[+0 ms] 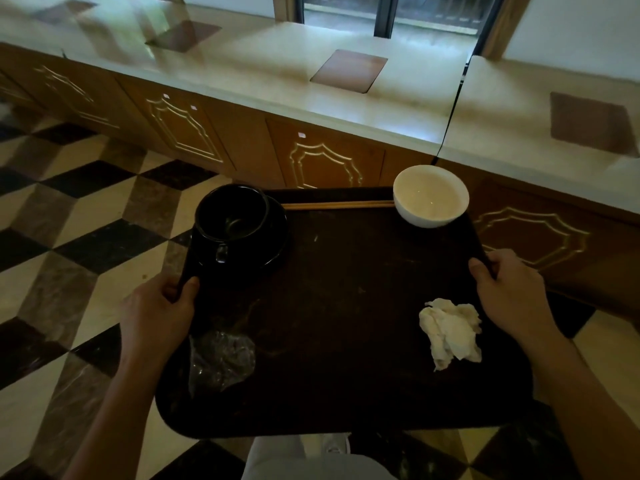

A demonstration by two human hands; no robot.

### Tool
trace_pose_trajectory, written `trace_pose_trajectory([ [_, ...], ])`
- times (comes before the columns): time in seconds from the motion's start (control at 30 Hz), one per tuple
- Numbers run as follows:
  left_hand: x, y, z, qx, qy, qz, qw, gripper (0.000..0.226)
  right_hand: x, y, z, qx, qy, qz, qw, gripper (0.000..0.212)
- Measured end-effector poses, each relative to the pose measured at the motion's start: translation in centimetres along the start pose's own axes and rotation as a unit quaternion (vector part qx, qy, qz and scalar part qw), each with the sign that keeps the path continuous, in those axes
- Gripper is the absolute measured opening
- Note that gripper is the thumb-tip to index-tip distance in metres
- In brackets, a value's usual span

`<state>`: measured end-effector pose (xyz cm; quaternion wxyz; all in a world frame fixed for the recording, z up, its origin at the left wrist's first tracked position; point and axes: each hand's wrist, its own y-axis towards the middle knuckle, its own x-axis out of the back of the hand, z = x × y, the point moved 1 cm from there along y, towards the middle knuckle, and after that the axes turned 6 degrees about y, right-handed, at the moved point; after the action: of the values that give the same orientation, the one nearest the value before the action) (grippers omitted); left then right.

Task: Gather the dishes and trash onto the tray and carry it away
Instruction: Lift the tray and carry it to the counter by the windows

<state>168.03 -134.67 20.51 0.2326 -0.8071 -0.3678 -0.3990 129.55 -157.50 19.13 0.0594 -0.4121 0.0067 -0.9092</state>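
I hold a dark brown tray (346, 306) in the air above the floor. My left hand (162, 306) grips its left rim and my right hand (509, 289) grips its right rim. On the tray's far left stands a black cup (232, 216) on a black saucer (273, 244). A white bowl (431, 195) sits at the far right corner. A pair of wooden chopsticks (339, 204) lies along the far edge between them. A crumpled white napkin (450, 332) lies near my right hand, and a clear plastic wrapper (221, 362) near my left wrist.
A long counter with a pale stone top (277, 74) and wooden cabinet doors (322, 164) runs across in front of the tray. The floor (86, 237) has a dark, grey and cream cube pattern. Windows (391, 12) stand behind the counter. My legs (311, 459) show under the tray.
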Motion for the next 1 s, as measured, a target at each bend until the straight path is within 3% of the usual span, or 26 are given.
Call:
trace_pose_trajectory([
  [0.27,-0.3,9.4,-2.3,-0.007,-0.008,0.019,1.000,0.006,-2.8,6.6,4.5,-0.007,-0.007,-0.008,1.000,0.026],
  [0.4,-0.1,16.1,-3.3,-0.005,-0.006,0.026,1.000,0.018,-4.7,10.1,7.3,-0.027,-0.004,-0.021,0.999,0.026],
  [0.73,0.4,30.8,-4.3,-0.081,0.039,-0.030,0.995,0.022,-9.4,17.8,14.0,-0.066,0.020,-0.037,0.997,0.023],
  [1.0,-0.5,38.6,-6.1,-0.104,0.036,-0.024,0.994,0.020,-11.5,23.8,17.1,-0.069,0.013,-0.038,0.997,0.022],
])
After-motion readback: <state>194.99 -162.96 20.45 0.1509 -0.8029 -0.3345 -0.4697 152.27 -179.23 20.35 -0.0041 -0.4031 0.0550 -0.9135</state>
